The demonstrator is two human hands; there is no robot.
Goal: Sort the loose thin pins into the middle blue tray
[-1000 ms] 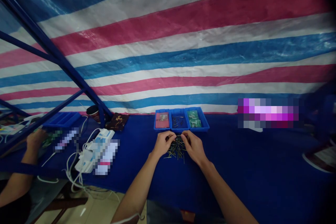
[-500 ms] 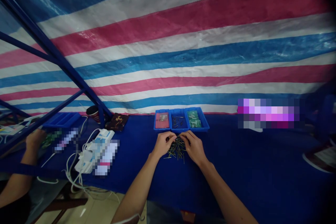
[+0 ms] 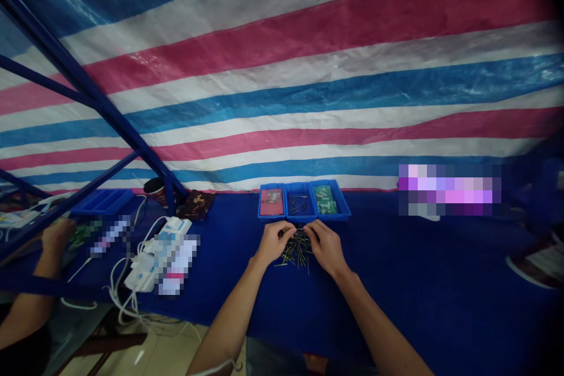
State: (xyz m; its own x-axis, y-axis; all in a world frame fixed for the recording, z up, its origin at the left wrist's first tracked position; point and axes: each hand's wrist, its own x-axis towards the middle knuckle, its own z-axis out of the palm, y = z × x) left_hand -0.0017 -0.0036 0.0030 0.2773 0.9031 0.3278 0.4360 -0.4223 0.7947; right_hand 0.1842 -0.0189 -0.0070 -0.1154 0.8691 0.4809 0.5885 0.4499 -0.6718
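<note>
My left hand (image 3: 277, 241) and my right hand (image 3: 326, 244) face each other with fingers pinched. A thin metal pin (image 3: 299, 229) runs between their fingertips, with both hands closed on it; its ends are hidden by the fingers. Directly beneath lies a loose pile of thin, dark and brass-coloured metal pins (image 3: 296, 252) on the blue tabletop (image 3: 396, 305). Just beyond my hands stands a blue three-part tray (image 3: 345, 211). Its left part holds a pink card with small pieces in a clear bag, its middle part several pins, its right part a green piece with small pale parts.
To the left are a white power strip (image 3: 145, 270) with tangled cables, a brown packet (image 3: 197, 204), a dark cup (image 3: 155, 189) and a blue frame post (image 3: 106, 107). Another person's hand (image 3: 57, 234) works beyond. A striped sheet (image 3: 308, 94) hangs behind the table.
The right fingers have shifted slightly to the right, showing more of the thin metal pin between the hands. The pile and tray stay where they were.
</note>
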